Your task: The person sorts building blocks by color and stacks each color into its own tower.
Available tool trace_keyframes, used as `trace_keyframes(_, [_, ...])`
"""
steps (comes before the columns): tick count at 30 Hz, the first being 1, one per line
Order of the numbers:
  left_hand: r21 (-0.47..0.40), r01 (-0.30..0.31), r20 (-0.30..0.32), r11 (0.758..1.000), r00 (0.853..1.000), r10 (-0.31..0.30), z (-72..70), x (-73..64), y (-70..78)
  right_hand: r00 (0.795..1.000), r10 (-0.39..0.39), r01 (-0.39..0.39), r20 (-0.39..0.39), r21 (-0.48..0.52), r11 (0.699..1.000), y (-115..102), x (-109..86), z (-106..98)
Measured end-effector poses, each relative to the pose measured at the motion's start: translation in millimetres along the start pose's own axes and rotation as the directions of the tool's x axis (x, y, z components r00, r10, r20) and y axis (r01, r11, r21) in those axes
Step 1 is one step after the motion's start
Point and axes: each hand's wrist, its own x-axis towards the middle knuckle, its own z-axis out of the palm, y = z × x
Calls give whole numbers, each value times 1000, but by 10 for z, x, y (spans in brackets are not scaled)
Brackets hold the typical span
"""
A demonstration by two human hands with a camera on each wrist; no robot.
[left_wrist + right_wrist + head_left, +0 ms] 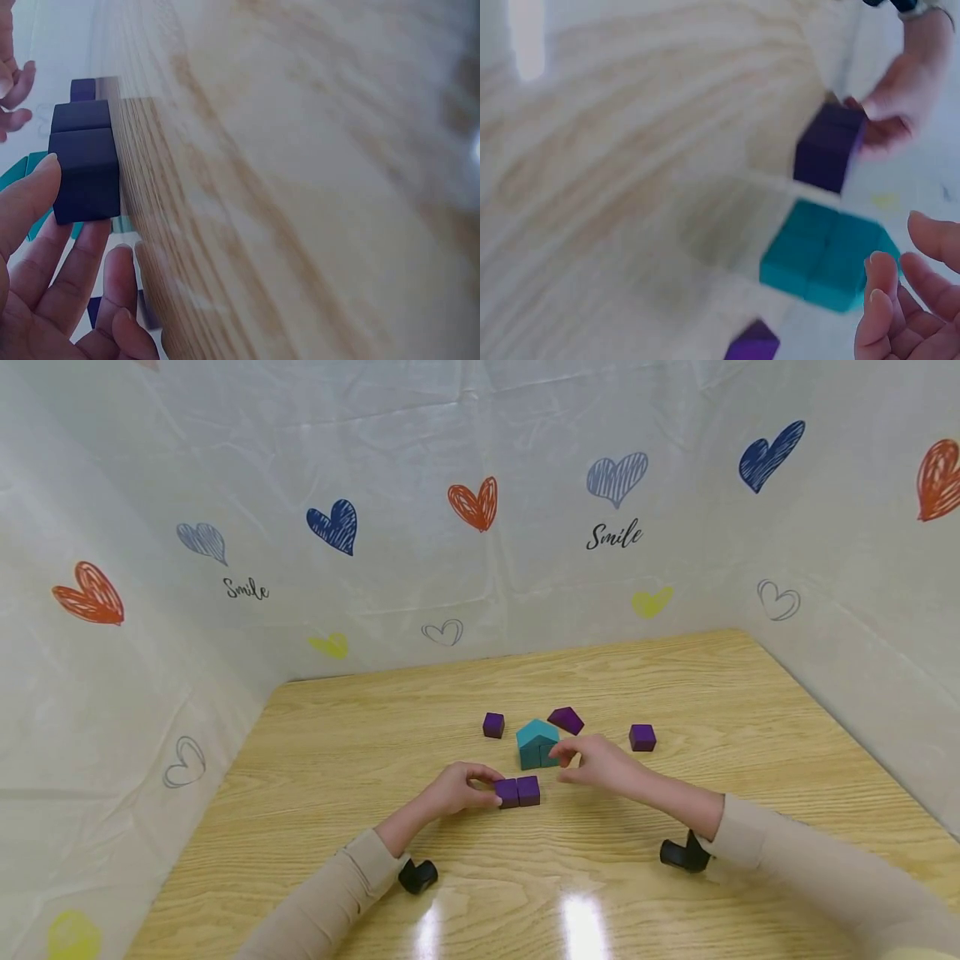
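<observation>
Two purple cubes sit side by side on the table, a left cube and a right cube. My left hand holds the left cube between thumb and fingertips; the left wrist view shows the thumb on one face of this dark block and fingers on another. Just behind stand teal blocks, fitted together in a house-like shape with a pointed top. My right hand hovers at their right side, thumb and fingers apart, holding nothing. In the right wrist view its fingertips overlap the teal blocks' edge.
A loose purple cube lies behind to the left, another purple cube to the right. A flat purple angular block lies behind the teal ones. White cloth printed with hearts hangs around the wooden table.
</observation>
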Motion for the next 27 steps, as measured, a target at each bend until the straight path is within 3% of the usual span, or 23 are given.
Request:
trace_keyframes(4, [6, 4, -3, 1000, 1000, -4, -2, -4, 6, 999, 13, -14, -32, -31, 999, 100, -37, -234])
trace_keyframes(10, [15, 2, -3, 1000, 1000, -2, -3, -15, 11, 996, -60, 47, -73, -160, 986, 381, -52, -541])
trace_keyframes(15, [14, -2, 2, 1000, 1000, 2, 4, -20, 12, 996, -24, 10, -88, -163, 987, 659, -95, -718])
trace_keyframes(27, [3, -13, 4, 1000, 1000, 13, -1, -17, 6, 995, 88, -91, -41, -70, 993, 1225, -205, -746])
